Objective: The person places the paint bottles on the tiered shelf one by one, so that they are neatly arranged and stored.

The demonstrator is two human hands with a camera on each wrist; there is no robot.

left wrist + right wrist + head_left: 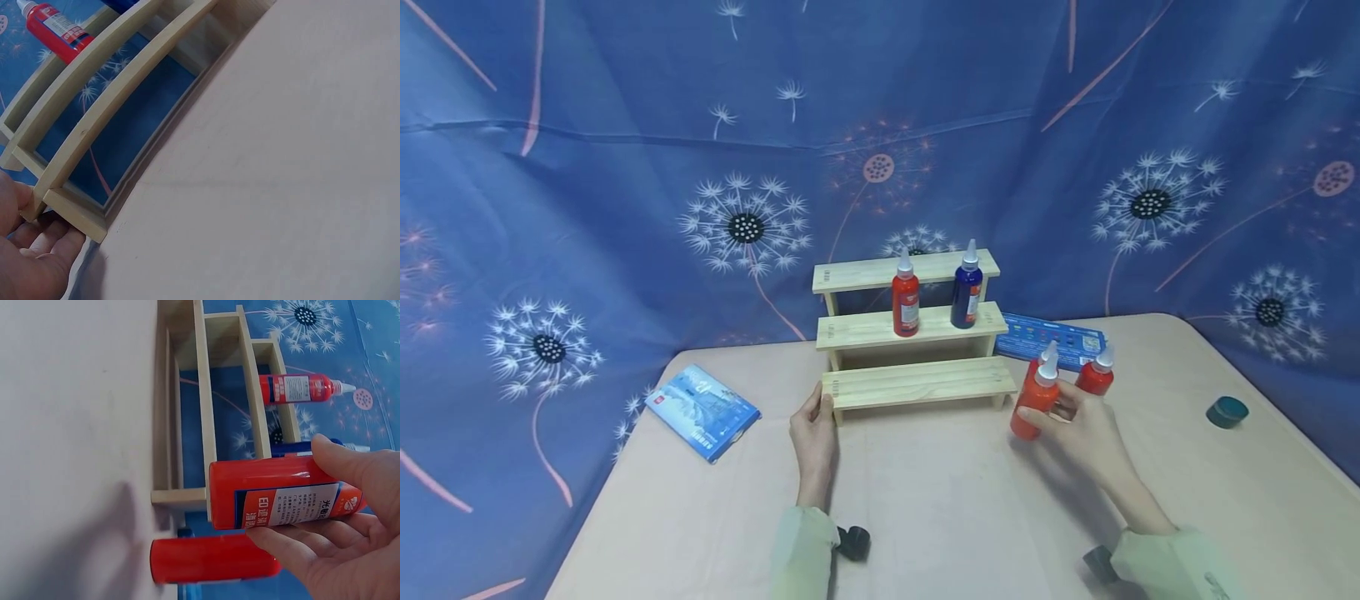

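Observation:
A three-tier wooden stand (917, 385) rests on the table. My left hand (812, 437) grips the left end of its lowest step, thumb at the top edge and fingers around the side. In my right hand (1090, 437) is a red squeeze bottle (281, 487) with a clear pointed nozzle, held upright just off the stand's right front corner. On the middle step stand another red bottle (906, 304) and a dark blue bottle (966, 296). Another red bottle (1095, 380) stands behind the right hand, and one more is mostly hidden by the held bottle.
A flat blue box (702, 410) lies left of the stand. Behind the right-hand bottles lies a blue printed packet (1018, 337). A small dark green round jar or lid (1227, 412) sits at the table's right side. A blue dandelion-patterned cloth (625, 100) hangs behind the table.

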